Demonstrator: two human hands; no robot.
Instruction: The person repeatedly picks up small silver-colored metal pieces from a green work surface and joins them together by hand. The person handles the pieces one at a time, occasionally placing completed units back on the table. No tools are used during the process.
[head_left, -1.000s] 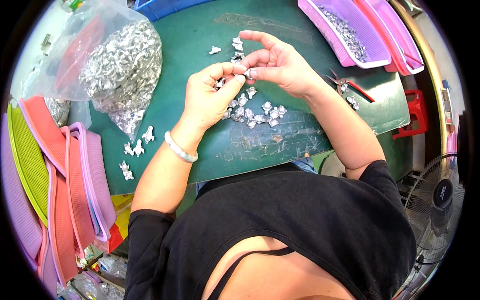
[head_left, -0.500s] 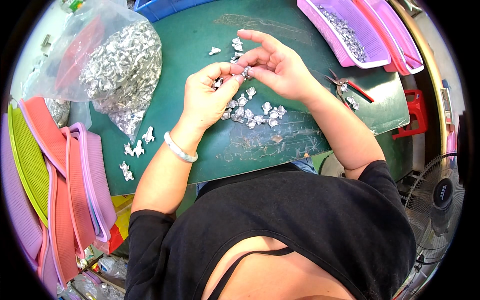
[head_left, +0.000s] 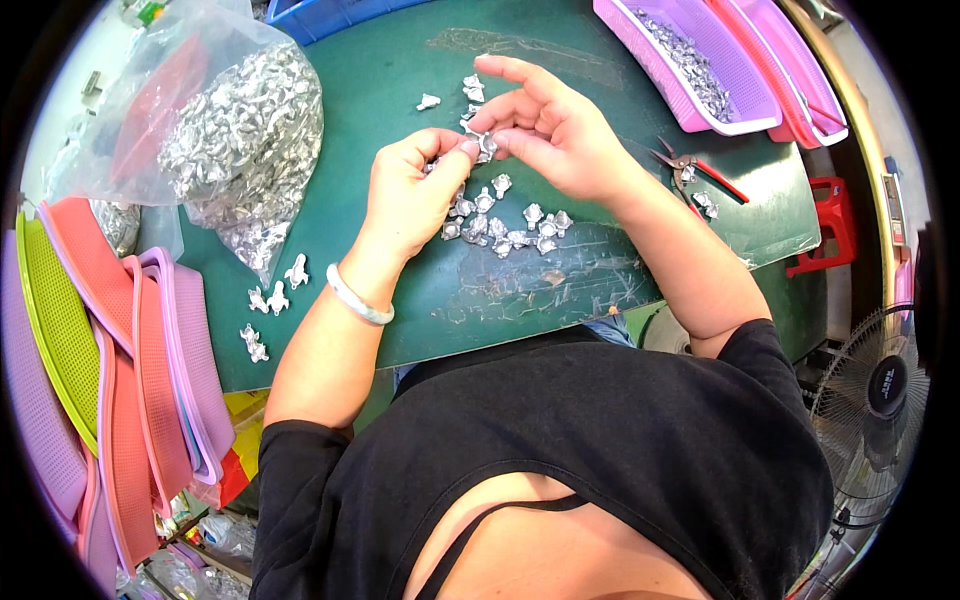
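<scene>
Over the middle of the green table, my two hands meet at a small silver metal casting (head_left: 485, 148). My left hand (head_left: 408, 195) pinches it between thumb and fingers. The thumb and bent fingers of my right hand (head_left: 562, 140) close round its other side, with the forefinger stretched out away from it. Loose castings (head_left: 497, 232) of the same knobbly shape lie in a cluster just below the hands. A few more castings (head_left: 473, 88) lie beyond the fingertips, and some are partly hidden behind my left hand.
A clear plastic bag (head_left: 245, 130) bulging with silver castings stands at the left. Below it are stacked pink, green and purple baskets (head_left: 130, 380). Red-handled pliers (head_left: 705, 178) lie at the right, below a purple basket (head_left: 735, 118) of small metal pieces. A fan (head_left: 870, 400) stands lower right.
The fingers of both hands have shifted slightly around the casting, and more of it shows between them. The castings on the table have stayed in place.
</scene>
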